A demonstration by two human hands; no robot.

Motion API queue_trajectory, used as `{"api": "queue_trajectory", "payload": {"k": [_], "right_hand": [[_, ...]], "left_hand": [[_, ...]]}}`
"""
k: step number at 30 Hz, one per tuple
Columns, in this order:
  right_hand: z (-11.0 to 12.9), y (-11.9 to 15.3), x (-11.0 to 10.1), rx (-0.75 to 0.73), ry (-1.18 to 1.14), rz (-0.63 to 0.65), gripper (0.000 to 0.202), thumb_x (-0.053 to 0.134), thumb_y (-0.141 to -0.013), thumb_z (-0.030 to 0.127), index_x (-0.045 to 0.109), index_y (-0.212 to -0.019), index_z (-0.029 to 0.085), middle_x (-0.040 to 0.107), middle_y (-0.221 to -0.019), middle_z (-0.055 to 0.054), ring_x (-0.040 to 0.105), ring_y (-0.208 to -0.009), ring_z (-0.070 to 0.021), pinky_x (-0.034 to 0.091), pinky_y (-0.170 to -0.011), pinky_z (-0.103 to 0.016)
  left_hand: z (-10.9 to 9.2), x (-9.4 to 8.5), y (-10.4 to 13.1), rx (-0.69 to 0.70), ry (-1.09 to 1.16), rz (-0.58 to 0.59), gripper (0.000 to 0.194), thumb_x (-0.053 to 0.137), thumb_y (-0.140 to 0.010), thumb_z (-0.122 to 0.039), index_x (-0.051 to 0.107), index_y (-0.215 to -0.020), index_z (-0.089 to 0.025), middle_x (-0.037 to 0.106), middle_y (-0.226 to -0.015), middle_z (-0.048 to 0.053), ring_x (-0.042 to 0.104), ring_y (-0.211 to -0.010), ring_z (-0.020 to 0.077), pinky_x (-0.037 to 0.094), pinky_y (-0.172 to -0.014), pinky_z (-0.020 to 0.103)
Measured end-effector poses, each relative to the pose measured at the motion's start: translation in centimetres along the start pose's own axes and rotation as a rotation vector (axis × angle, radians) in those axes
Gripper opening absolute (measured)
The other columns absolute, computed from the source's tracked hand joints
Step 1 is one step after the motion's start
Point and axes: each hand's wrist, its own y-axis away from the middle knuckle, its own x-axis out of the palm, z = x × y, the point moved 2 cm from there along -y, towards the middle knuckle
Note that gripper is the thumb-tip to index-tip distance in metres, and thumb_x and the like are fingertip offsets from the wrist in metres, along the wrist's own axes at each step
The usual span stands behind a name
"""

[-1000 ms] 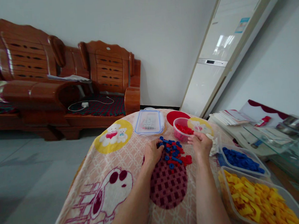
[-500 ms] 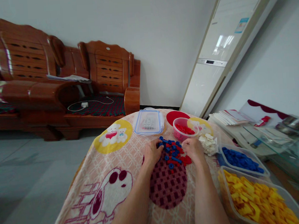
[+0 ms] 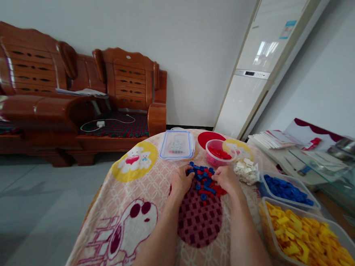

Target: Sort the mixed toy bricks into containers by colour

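Observation:
A mixed pile of small blue and red plastic pieces (image 3: 208, 183) lies on the cloth between my hands. My left hand (image 3: 182, 179) rests at the pile's left side, its thumb and fingers curled about a blue plastic piece (image 3: 190, 172). At the right edge of the pile is my right hand (image 3: 227, 179), with fingertips bent together among the pieces; whatever is between them is too small to make out. A round clear tub (image 3: 208, 157) holding red pieces (image 3: 220, 153) stands just beyond my right hand. White pieces (image 3: 246, 172) are heaped to its right.
A lidded clear box with a blue seal (image 3: 177, 144) sits at the table's far side. Boxes of blue pieces (image 3: 286, 190) and yellow pieces (image 3: 306, 233) stand at the right. A patterned cloth (image 3: 160, 239) covers the table. Wooden chairs (image 3: 128, 83) stand behind.
My right hand has moved left, from beside the tub down to the pile's right edge. My left hand stays nearly where it was.

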Motion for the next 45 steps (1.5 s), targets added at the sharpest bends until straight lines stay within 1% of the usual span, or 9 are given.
{"api": "queue_trajectory", "payload": {"k": [5, 9, 14, 18, 23, 27, 31, 37, 45], "right_hand": [[0.0, 0.1, -0.3, -0.002, -0.356, -0.022, 0.01, 0.066, -0.068, 0.027, 0.062, -0.063, 0.019, 0.061, -0.048, 0.002, 0.055, -0.041, -0.0121, 0.039, -0.041, -0.021], [0.2, 0.0, -0.9, 0.027, -0.709, -0.168, 0.019, 0.069, -0.064, 0.033, 0.061, -0.071, 0.017, 0.062, -0.05, 0.002, 0.055, -0.039, -0.0126, 0.041, -0.035, -0.021], [-0.3, -0.6, -1.3, 0.034, -1.072, -0.502, 0.033, 0.075, -0.058, 0.034, 0.059, -0.079, 0.014, 0.065, -0.055, 0.0, 0.065, -0.05, -0.0181, 0.055, -0.046, -0.027], [-0.5, -0.6, -1.6, 0.039, -1.188, -0.628, 0.038, 0.076, -0.056, 0.03, 0.062, -0.085, 0.011, 0.068, -0.063, -0.002, 0.069, -0.061, -0.0199, 0.06, -0.057, -0.031], [-0.5, 0.0, -2.2, 0.047, -0.961, -0.379, 0.03, 0.068, -0.063, 0.036, 0.066, -0.082, 0.013, 0.066, -0.058, -0.001, 0.062, -0.047, -0.0155, 0.051, -0.043, -0.024], [-0.7, 0.4, -2.7, 0.051, -0.406, -0.072, 0.017, 0.06, -0.072, 0.033, 0.066, -0.07, 0.017, 0.065, -0.055, -0.002, 0.06, -0.046, -0.0151, 0.047, -0.046, -0.024], [-1.2, 1.0, -3.0, 0.098, 0.093, 0.057, 0.02, 0.061, -0.075, 0.029, 0.062, -0.057, 0.019, 0.06, -0.045, -0.005, 0.062, -0.049, -0.0178, 0.046, -0.054, -0.026], [-0.9, 1.8, -1.1, 0.221, -0.066, 0.379, 0.02, 0.06, -0.079, 0.035, 0.061, -0.066, 0.02, 0.055, -0.038, -0.002, 0.058, -0.038, -0.0212, 0.043, -0.042, -0.028], [0.6, 0.0, 1.0, -0.08, -0.105, 0.092, 0.005, 0.066, -0.07, 0.017, 0.066, -0.075, 0.019, 0.062, -0.053, 0.002, 0.061, -0.051, -0.0132, 0.046, -0.053, -0.022]], "left_hand": [[0.1, -0.1, -0.1, 0.01, -0.011, 0.008, 0.025, 0.064, -0.079, -0.019, 0.072, -0.102, -0.02, 0.074, -0.093, 0.006, 0.066, -0.083, 0.0206, 0.05, -0.081, 0.035], [0.2, 0.1, -0.1, 0.016, -0.011, 0.001, 0.025, 0.064, -0.079, -0.019, 0.072, -0.102, -0.019, 0.074, -0.091, 0.006, 0.065, -0.082, 0.0194, 0.05, -0.08, 0.034], [-0.2, -0.1, 0.0, 0.0, -0.046, 0.011, 0.027, 0.064, -0.079, -0.019, 0.072, -0.105, -0.019, 0.073, -0.091, 0.005, 0.065, -0.083, 0.0192, 0.049, -0.081, 0.033], [-0.3, -0.1, 0.1, -0.013, -0.054, 0.023, 0.028, 0.064, -0.08, -0.019, 0.072, -0.106, -0.018, 0.073, -0.093, 0.005, 0.065, -0.084, 0.0193, 0.049, -0.083, 0.033], [-0.1, 0.0, 0.0, -0.016, -0.051, 0.031, 0.027, 0.063, -0.081, -0.019, 0.072, -0.107, -0.018, 0.073, -0.096, 0.006, 0.065, -0.088, 0.0198, 0.049, -0.085, 0.034], [-0.1, 0.0, 0.0, -0.01, -0.041, 0.028, 0.026, 0.063, -0.081, -0.019, 0.072, -0.105, -0.018, 0.073, -0.098, 0.006, 0.066, -0.089, 0.0199, 0.05, -0.085, 0.034], [-0.1, -0.1, 0.0, -0.005, -0.034, 0.028, 0.027, 0.064, -0.08, -0.017, 0.072, -0.105, -0.017, 0.073, -0.099, 0.007, 0.066, -0.09, 0.0204, 0.05, -0.086, 0.035], [0.0, 0.0, -0.1, 0.002, -0.018, 0.013, 0.027, 0.065, -0.079, -0.017, 0.072, -0.104, -0.018, 0.074, -0.099, 0.006, 0.066, -0.091, 0.0202, 0.05, -0.087, 0.035], [-0.3, 0.0, 0.0, 0.008, -0.02, 0.023, 0.027, 0.063, -0.079, -0.016, 0.072, -0.104, -0.017, 0.074, -0.096, 0.006, 0.067, -0.087, 0.0203, 0.051, -0.084, 0.034]]}}
